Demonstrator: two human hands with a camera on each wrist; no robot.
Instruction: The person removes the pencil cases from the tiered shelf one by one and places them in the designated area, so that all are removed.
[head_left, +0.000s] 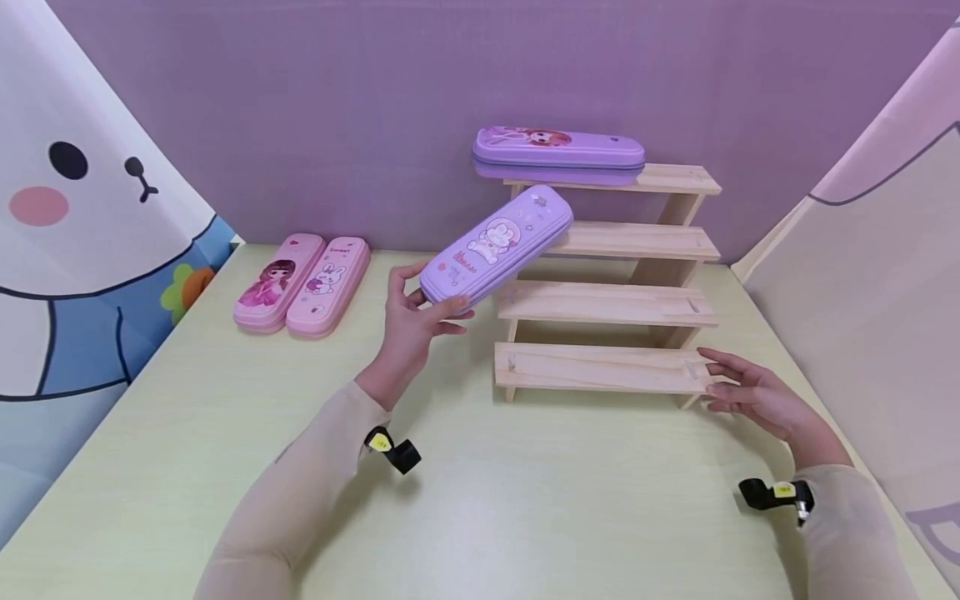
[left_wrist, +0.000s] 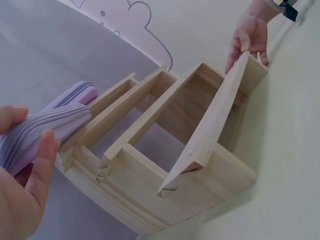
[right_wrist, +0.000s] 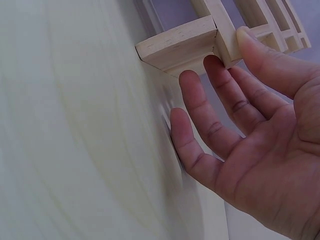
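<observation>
My left hand (head_left: 438,292) grips one end of a lilac pencil case (head_left: 497,244) printed with a bunny, holding it tilted in the air just left of a wooden stepped rack (head_left: 603,304). In the left wrist view the left hand (left_wrist: 30,127) pinches that lilac case (left_wrist: 47,131) by its zipped edge. A second purple case (head_left: 558,152) lies flat on the rack's top step. My right hand (head_left: 712,382) is open, its straight fingers touching the right end of the lowest step. In the right wrist view the right hand (right_wrist: 215,75) has its fingertips against the rack's corner (right_wrist: 177,44).
Two pink pencil cases (head_left: 279,282) (head_left: 328,285) lie side by side on the pale table (head_left: 525,500) at the back left. A purple wall stands behind, and printed panels close in the left and right sides.
</observation>
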